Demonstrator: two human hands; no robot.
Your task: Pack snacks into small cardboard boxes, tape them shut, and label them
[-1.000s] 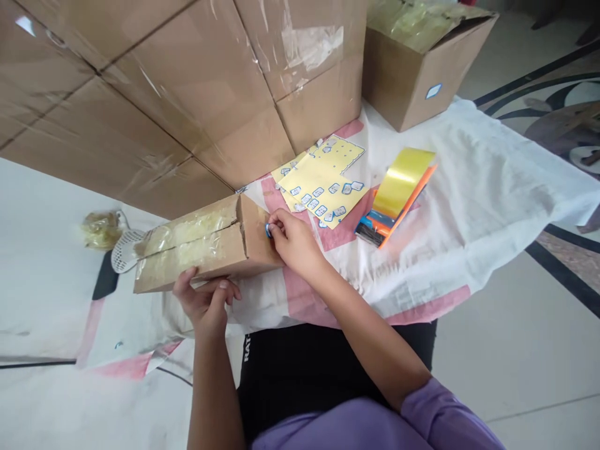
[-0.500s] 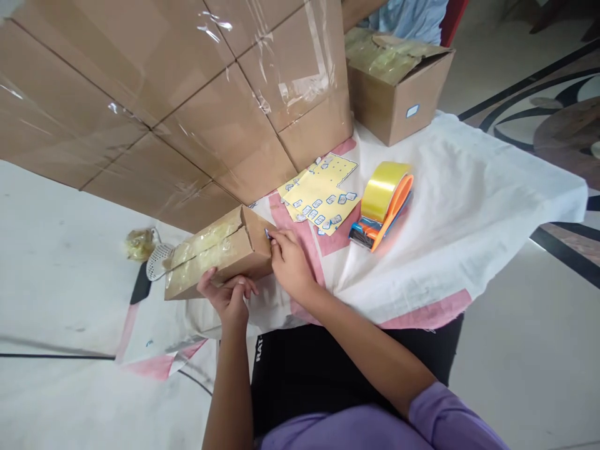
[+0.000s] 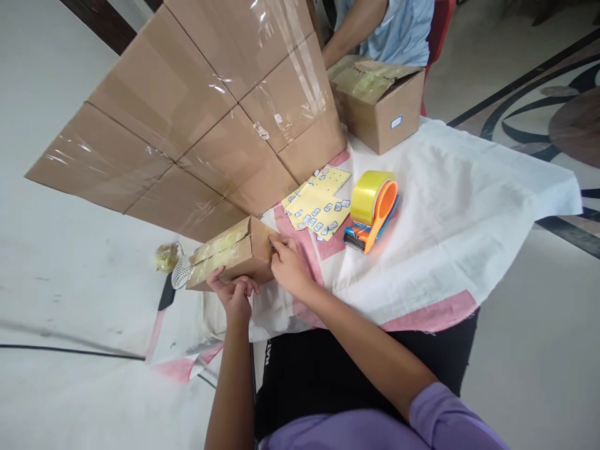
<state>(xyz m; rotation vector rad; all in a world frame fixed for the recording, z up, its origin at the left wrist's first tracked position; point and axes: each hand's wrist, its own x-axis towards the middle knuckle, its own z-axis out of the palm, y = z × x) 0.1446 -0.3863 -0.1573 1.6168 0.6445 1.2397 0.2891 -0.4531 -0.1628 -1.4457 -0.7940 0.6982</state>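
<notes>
Steadies a small taped carton [image 3: 239, 253] from its 6 o'clock side with the left hand [image 3: 235, 295]. Touches its 3 o'clock end with the right hand [image 3: 288, 265], covering most of a small blue label [image 3: 272, 244]. Looks down on yellow sticker sheets [image 3: 314, 203] at 2 o'clock from that carton, and on an orange-and-blue tape dispenser [image 3: 379, 214] at 3 o'clock from the sheets. Takes in a labelled carton [image 3: 384, 112] at 12 o'clock from the dispenser, near a blue-sleeved person [image 3: 398, 31], plus stacked cartons [image 3: 210, 125] at 12 o'clock from the small one.
</notes>
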